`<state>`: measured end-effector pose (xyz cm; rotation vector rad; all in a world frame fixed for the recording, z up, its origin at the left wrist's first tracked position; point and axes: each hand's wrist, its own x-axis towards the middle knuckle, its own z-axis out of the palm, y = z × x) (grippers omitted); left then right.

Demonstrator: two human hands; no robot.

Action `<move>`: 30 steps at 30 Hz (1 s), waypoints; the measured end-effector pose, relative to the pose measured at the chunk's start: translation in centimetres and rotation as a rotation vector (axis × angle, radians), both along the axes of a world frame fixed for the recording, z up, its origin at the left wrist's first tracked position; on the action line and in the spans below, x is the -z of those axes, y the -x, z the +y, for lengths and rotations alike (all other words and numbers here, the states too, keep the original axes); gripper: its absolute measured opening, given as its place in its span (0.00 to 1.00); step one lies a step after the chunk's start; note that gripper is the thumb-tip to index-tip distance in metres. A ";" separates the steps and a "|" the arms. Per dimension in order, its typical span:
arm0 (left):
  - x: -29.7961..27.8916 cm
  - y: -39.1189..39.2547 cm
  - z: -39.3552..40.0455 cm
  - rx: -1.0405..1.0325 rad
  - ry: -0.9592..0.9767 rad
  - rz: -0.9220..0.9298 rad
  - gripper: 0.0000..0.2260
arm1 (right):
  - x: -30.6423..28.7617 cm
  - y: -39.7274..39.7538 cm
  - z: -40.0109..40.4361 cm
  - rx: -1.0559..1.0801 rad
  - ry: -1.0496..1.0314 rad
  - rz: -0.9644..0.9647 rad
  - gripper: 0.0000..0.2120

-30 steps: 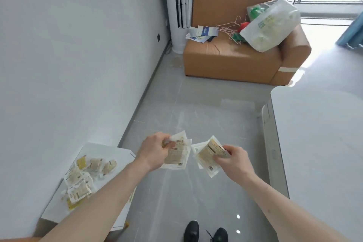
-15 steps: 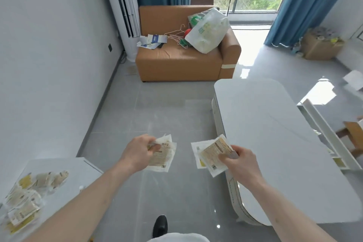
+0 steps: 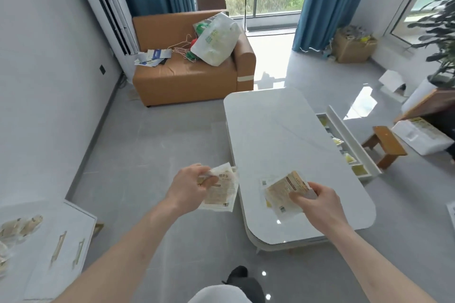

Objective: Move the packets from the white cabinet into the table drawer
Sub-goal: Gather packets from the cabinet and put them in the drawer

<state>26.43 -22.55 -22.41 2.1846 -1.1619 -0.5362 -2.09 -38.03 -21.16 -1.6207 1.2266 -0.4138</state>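
Each grip pinches packets: your left hand, your right hand. The open drawer lies far right across the desk, nearer your right hand.

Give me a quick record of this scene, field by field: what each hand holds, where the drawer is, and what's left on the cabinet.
left hand: grips packets, held over the floor
right hand: grips packets, held over the table
table drawer: pulled open on the table's far side, some packets already inside
white cabinet: lower left, more packets on top
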 end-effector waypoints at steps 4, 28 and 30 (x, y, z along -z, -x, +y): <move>-0.3 3.0 -3.5 -0.002 -0.014 0.019 0.12 | -0.2 4.1 -3.0 0.027 -0.016 -0.033 0.05; 1.7 26.1 -46.6 0.125 -0.016 0.323 0.07 | 1.0 29.6 -39.4 0.351 -0.003 0.012 0.06; 2.1 28.5 -49.7 0.116 -0.009 0.327 0.07 | 2.0 31.5 -42.7 0.371 -0.030 0.006 0.05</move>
